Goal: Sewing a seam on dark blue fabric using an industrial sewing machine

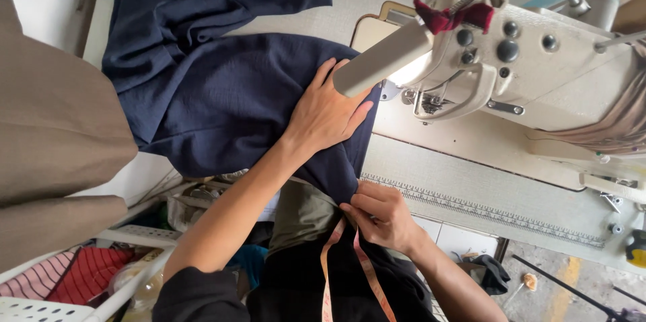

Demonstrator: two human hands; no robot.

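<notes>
A large piece of dark navy fabric [215, 86] lies spread over the sewing table and hangs off its near edge. My left hand [326, 112] rests flat on the fabric with fingers spread, just left of the sewing machine's [511, 59] needle area. My right hand [380, 216] pinches the fabric's lower edge at the table's front, fingers closed on the cloth. An orange measuring tape [367, 271] hangs down my front below that hand.
A tan cloth [54, 133] drapes at the left. A ruler strip [484, 211] runs along the table's front edge. A white basket [87, 281] with red striped cloth sits at lower left. A machine lamp on a bent arm [383, 59] juts toward my left hand.
</notes>
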